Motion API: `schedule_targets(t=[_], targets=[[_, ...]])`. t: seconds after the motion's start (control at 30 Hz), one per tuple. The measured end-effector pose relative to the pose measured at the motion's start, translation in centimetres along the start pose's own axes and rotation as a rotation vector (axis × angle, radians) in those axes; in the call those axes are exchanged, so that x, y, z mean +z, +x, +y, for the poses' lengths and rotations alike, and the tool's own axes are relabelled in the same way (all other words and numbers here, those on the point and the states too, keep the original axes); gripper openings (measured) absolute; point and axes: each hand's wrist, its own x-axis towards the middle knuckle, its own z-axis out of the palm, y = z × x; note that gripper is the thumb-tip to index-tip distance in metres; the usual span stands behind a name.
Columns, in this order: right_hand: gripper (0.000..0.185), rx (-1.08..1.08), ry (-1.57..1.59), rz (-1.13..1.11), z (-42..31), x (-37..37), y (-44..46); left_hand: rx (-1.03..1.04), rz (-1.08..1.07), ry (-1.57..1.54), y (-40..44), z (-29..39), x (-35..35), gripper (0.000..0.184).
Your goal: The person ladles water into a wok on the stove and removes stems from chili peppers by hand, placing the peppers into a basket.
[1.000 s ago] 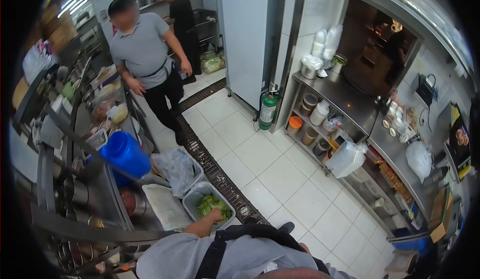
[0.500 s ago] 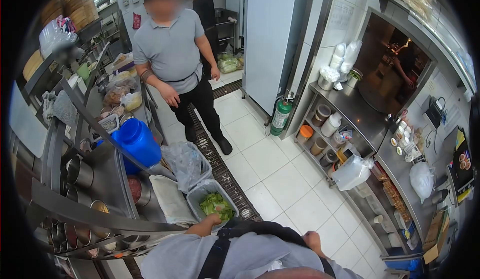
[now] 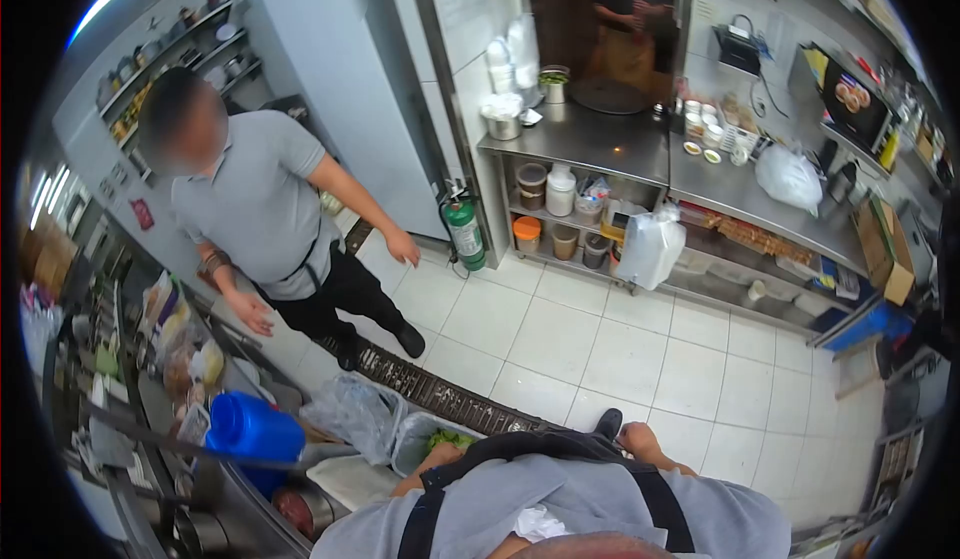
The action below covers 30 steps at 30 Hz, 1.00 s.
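Observation:
My left hand [image 3: 443, 454] is low at the front, at a clear plastic tub [image 3: 408, 449] lined with plastic. It touches green leafy vegetables [image 3: 455, 440] that lie in the tub. Its fingers are hidden, so whether it grips the leaves does not show. Out to the right, over the floor, my right hand [image 3: 636, 439] is curled closed beside my dark apron [image 3: 540, 445], with nothing visible in it. A crumpled clear plastic bag [image 3: 355, 414] covers the container next to the tub. A pale folded cloth [image 3: 350, 481] lies nearby.
A person in a grey shirt [image 3: 255, 194] stands ahead by the floor drain grate [image 3: 430, 389]. A blue plastic jug [image 3: 255, 429] stands on the left counter. A green fire extinguisher [image 3: 464, 229] and steel counters [image 3: 590, 144] line the far side. Another person [image 3: 630, 9] is behind the opening.
My view has swung right, showing more of the right-hand counters. The person in grey has turned, with one arm further out from the body. My left hand stays at the tub.

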Motion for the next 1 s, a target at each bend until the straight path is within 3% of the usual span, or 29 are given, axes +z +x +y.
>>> schedule_targets(t=[0.2,0.23,0.3,0.37,0.47,0.6,0.73,1.0], targets=[[0.027,0.046,-0.099,0.059,6.5,3.4,-3.7,0.286,-0.074,0.6,5.3,1.2,-3.5,0.029],[0.027,0.095,-0.087,0.057,7.7,4.0,-4.1,0.342,-0.164,0.687,6.4,1.7,-4.5,0.03],[0.027,0.146,-0.067,0.049,10.4,5.6,-4.7,0.167,0.098,0.3,7.7,3.2,-5.2,0.028],[0.027,0.322,-0.085,0.049,12.9,7.9,-3.9,0.187,0.126,0.017,4.2,6.3,-9.8,0.026],[0.027,0.253,-0.088,0.048,12.1,6.6,-2.8,0.094,0.087,-0.178,4.3,9.4,-12.1,0.026],[0.027,0.168,-0.105,-0.085,8.0,1.5,1.2,0.133,0.275,-0.246,3.7,10.7,-11.4,0.028],[0.026,0.106,-0.086,-0.067,6.0,-2.8,8.5,0.099,0.256,-0.227,5.3,11.1,-11.9,0.028],[0.027,0.072,0.057,0.106,8.5,-7.4,20.2,0.096,0.186,-0.057,14.2,16.3,-21.1,0.028]])
